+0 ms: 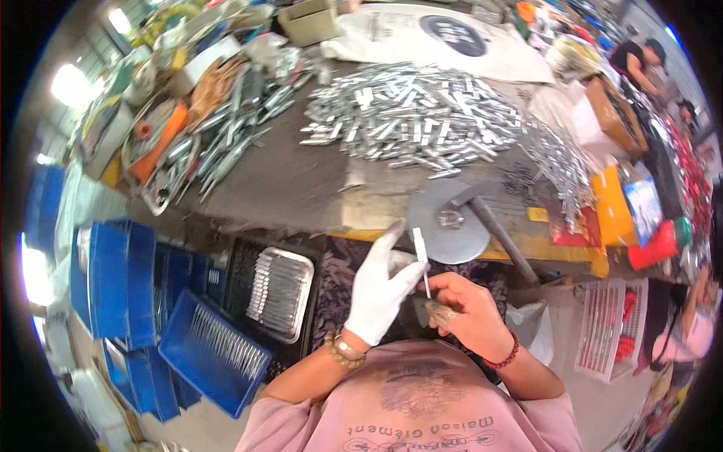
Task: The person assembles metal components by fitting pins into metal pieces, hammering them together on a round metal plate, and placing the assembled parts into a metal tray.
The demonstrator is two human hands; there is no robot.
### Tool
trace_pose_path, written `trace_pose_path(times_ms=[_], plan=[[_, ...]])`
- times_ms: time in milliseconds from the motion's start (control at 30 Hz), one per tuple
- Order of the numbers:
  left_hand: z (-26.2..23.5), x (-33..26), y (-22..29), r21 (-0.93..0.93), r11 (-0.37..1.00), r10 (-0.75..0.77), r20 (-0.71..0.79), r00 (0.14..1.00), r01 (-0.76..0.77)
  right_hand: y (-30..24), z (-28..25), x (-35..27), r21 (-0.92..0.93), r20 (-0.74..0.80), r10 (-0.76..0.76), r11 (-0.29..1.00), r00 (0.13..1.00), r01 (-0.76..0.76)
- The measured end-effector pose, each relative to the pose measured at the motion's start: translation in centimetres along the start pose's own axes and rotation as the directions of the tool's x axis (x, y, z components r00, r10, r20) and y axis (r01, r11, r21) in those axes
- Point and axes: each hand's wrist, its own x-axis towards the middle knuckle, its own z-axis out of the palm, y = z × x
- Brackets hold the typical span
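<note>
Over the table's near edge, my left hand (379,290), in a white glove, pinches a slim silver metal piece (419,245). It has a wider flat upper end and a thin shaft pointing down. My bare right hand (478,315) is curled beside the shaft's lower end. A small brownish thing (441,313) shows at its fingers; its kind is unclear. Just beyond the hands lies a round grey metal plate (433,226), with a hammer (493,226) resting across it. Farther back spreads a large heap of similar silver metal pieces (410,117).
Thin metal rods (557,162) lie right of the heap. Long metal tools (233,120) fill the table's left side. Lower left are a metal tray (307,290) and a blue crate (245,395) holding rows of metal pieces. A white basket (599,331) stands right; people work beyond.
</note>
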Motion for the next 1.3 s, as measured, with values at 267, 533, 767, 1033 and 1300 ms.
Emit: trace_pose_path(times_ms=[267,533,767,1033,1300], plan=[[-1.6,-0.8,-1.8,-0.21,0.972,0.088,-0.084,0.993,-0.104,1.3,1.9,1.2,0.003,0.029,-0.022,1.0,0.999,0.022],[-15.5,-1.5,-8.2,0.211,0.967,0.048,-0.7,0.712,0.142,3.3,-0.1,2.2,-0.012,0.076,-0.032,0.999,0.997,0.033],[-29.5,-0.3,-23.4,0.203,0.883,-0.009,-0.894,0.448,0.422,4.6,-0.2,2.3,0.034,0.095,0.042,0.998,0.995,-0.045],[-28.6,1.6,-18.8,0.287,0.702,-0.065,-0.886,0.46,0.652,5.5,-0.8,2.4,0.022,0.06,0.067,0.997,0.996,-0.068],[-29.3,-0.5,-18.0,0.477,0.662,0.305,-0.876,0.373,0.579,6.6,-0.4,2.8,0.044,0.119,0.07,0.996,0.99,-0.076]])
